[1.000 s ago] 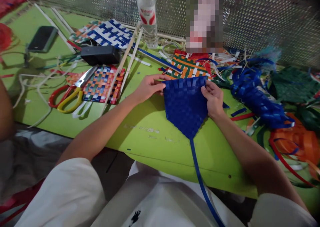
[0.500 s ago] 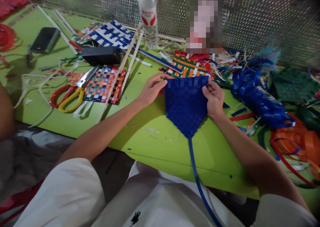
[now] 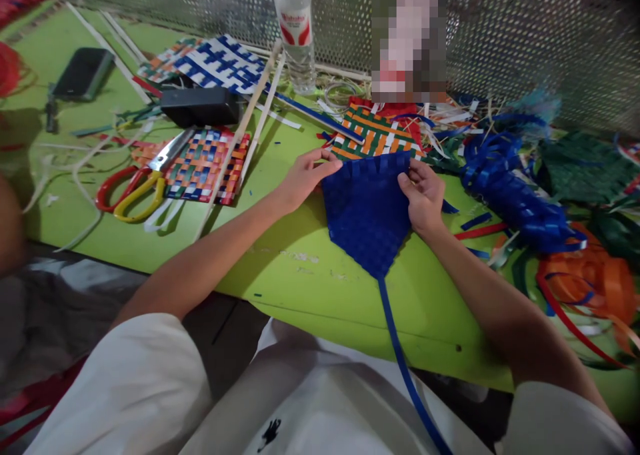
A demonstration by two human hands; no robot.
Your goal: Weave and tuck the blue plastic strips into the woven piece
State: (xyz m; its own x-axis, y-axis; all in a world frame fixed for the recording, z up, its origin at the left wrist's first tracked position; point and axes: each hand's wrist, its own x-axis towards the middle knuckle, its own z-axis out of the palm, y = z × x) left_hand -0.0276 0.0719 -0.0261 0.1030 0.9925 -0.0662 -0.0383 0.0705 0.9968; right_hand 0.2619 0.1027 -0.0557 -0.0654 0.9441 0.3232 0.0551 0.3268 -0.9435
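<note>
Two hands on a blue woven piece point(image 3: 367, 211) lying on the green table point(image 3: 300, 275): left hand point(image 3: 303, 178) pinches its top left corner, right hand point(image 3: 424, 195) grips the right edge. Scissors point(image 3: 137, 185) lie well off left.

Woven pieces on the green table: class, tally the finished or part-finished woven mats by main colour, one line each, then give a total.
Blue woven piece, held by the left hand and right hand: 1
Blue-and-white mat: 1
Multicolour checked mat: 1
Orange-green-white mat: 1
Total: 4
</note>
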